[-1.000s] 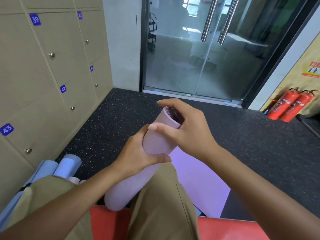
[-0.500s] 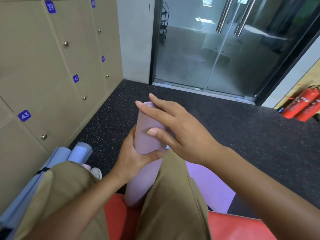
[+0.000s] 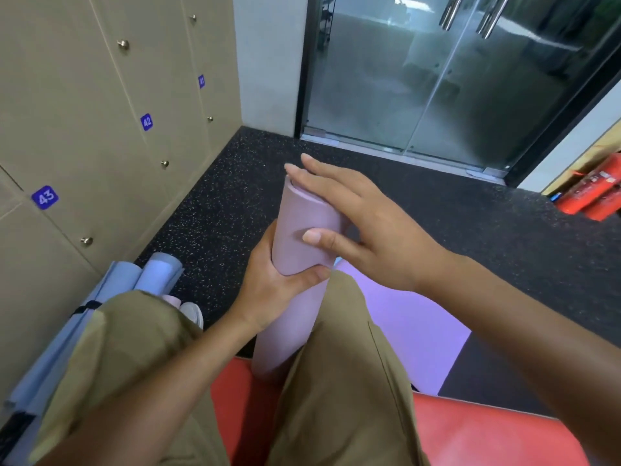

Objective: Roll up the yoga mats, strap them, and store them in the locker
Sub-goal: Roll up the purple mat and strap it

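Note:
A rolled pink yoga mat stands nearly upright between my knees. My left hand grips it around the middle, thumb across the front. My right hand lies flat against the roll's upper end, fingers straight over the top edge and thumb pressed on the outer layer. A purple mat lies unrolled on the floor under my right arm. Rolled light blue mats with a black strap lie at the left against the lockers.
I sit on a red cushioned bench. Beige numbered lockers 41 to 43, all closed, line the left wall. Glass doors stand ahead across black speckled floor. Red fire extinguishers lean at the far right.
The view tilted down and left. The pink roll swung more upright. My right hand went from curling over the roll's open end to lying flat along its top.

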{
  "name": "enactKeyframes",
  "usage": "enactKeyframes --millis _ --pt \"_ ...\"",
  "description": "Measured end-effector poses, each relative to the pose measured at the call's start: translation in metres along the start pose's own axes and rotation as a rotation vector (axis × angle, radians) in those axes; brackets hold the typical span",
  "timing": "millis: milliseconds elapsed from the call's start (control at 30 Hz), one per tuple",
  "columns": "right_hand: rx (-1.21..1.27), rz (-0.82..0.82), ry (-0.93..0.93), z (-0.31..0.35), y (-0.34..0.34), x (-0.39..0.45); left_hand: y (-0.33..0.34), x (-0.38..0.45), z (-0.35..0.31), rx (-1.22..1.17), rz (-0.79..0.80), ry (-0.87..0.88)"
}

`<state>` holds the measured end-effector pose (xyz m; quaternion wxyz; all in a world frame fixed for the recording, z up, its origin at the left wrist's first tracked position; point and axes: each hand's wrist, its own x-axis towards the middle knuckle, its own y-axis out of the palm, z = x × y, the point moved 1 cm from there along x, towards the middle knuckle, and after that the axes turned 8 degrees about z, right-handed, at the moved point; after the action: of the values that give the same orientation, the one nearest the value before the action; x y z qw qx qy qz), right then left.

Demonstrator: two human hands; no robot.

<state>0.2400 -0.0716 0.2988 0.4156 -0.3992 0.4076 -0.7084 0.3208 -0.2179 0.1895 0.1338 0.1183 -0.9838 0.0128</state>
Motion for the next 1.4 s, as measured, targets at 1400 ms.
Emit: enactKeyframes --millis 1400 --pt "0.274 0.916 1.015 -0.078 0.118 -0.326 0.060 0.014 0.001 0.131 0.203 -0.003"
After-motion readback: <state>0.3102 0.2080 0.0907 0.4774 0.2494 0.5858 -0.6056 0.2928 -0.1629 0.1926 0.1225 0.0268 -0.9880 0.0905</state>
